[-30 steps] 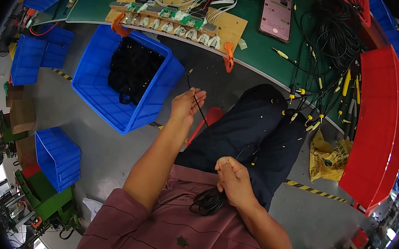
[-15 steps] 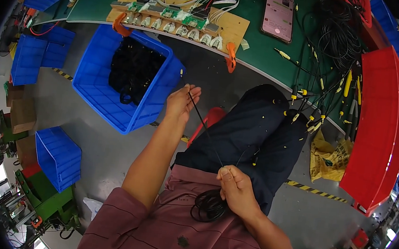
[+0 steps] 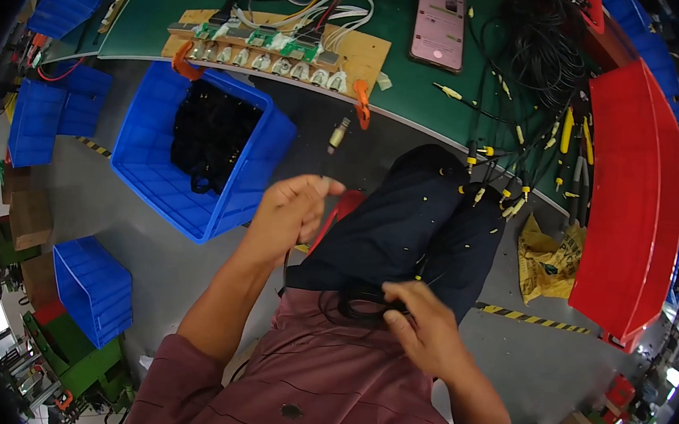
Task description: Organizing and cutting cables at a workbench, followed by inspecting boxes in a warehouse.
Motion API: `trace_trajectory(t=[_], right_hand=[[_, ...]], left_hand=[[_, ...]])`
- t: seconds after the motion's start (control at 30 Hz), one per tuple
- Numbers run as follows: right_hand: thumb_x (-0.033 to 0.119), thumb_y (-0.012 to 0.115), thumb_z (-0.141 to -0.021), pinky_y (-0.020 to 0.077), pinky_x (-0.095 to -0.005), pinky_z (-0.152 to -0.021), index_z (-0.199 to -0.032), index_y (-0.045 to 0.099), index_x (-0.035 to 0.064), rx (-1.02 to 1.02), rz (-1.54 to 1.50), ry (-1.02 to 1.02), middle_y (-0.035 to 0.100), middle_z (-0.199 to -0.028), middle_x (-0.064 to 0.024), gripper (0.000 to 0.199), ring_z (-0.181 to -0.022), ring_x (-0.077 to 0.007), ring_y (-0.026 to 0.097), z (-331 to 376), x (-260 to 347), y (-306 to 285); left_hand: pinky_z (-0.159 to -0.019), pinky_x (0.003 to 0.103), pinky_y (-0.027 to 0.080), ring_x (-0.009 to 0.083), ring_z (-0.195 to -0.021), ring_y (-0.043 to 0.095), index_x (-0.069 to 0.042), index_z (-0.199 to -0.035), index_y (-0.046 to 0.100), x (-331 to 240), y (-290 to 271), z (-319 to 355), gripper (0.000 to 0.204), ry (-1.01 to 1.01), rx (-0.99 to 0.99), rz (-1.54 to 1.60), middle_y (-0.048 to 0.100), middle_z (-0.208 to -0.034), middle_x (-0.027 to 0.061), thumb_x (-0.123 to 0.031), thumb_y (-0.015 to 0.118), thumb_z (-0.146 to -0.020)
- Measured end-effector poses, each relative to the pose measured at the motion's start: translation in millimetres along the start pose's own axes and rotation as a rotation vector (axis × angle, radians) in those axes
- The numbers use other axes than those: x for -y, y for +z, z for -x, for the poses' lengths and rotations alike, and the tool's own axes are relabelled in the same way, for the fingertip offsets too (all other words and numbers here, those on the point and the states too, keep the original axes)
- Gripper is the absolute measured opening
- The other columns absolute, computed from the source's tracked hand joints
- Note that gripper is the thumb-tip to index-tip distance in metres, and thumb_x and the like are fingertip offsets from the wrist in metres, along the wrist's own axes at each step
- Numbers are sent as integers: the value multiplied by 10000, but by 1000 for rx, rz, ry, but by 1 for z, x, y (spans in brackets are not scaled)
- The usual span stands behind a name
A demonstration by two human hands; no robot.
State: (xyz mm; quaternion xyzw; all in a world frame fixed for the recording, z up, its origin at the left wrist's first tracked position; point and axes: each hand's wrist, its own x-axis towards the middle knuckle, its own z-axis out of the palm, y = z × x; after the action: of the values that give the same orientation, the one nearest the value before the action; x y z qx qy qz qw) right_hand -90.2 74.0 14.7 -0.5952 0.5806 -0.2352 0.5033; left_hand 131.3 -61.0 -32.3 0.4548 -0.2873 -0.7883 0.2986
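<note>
My left hand [image 3: 291,207] is closed, thumb and finger pinching a thin black cable just below its end. From that grip a slim metal-and-cream connector [image 3: 338,135] sticks up, below the edge of the workbench. A length of cable hangs down beside my left wrist. On my lap lies a loose black cable coil [image 3: 359,308], at the hem of my shirt. My right hand [image 3: 425,326] is at the coil's right side, thumb and fingers apart, with no firm grip showing.
A wooden board [image 3: 371,56] with green circuit boards and a row of sockets is clamped at the green bench's edge. A blue crate [image 3: 146,140] of black cables stands front left. A phone [image 3: 439,27], cables [image 3: 544,44] and a red bin [image 3: 631,199] are to the right.
My left hand has come down and turned, with the connector now upright above it. My right hand has let go of the strand and opened beside the coil, which sits higher on my lap.
</note>
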Motion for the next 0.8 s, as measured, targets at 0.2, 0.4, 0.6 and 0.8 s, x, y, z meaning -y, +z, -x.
trace_trajectory(t=[0.2, 0.4, 0.6, 0.8], right_hand=[[58, 783, -617, 457, -444, -870, -1106, 580, 82, -439, 594, -567, 592, -1088, -110, 530, -1070, -328, 564, -23, 20, -66], [110, 784, -620, 439, -469, -878, -989, 650, 152, -445, 742, -649, 591, -1082, -72, 395, -1066, -301, 567, -18, 13, -84], [138, 768, -618, 427, -469, -887, -912, 675, 153, -391, 715, -703, 611, -1023, -36, 309, -1028, -257, 589, -11, 10, -97], [161, 767, -667, 424, -426, -898, -854, 668, 127, -339, 649, -711, 635, -857, 1, 214, -917, -189, 627, -8, 7, -95]], left_hand=[[-573, 218, 413, 39, -652, 496, 21, -960, 663, -21, 62, 35, 271, -24, 401, -564, 561, -661, -22, -193, 498, -958], [-542, 200, 367, 16, -627, 440, 8, -967, 672, -32, 86, 39, 227, 25, 514, -789, 552, -672, -46, -158, 519, -947], [-569, 219, 404, 46, -634, 482, 9, -958, 674, -35, 96, 40, 235, 40, 524, -854, 599, -697, -1, -163, 514, -949], [-648, 229, 457, 77, -717, 562, 22, -949, 669, -34, 97, 38, 224, 115, 485, -891, 661, -785, 51, -159, 538, -935]])
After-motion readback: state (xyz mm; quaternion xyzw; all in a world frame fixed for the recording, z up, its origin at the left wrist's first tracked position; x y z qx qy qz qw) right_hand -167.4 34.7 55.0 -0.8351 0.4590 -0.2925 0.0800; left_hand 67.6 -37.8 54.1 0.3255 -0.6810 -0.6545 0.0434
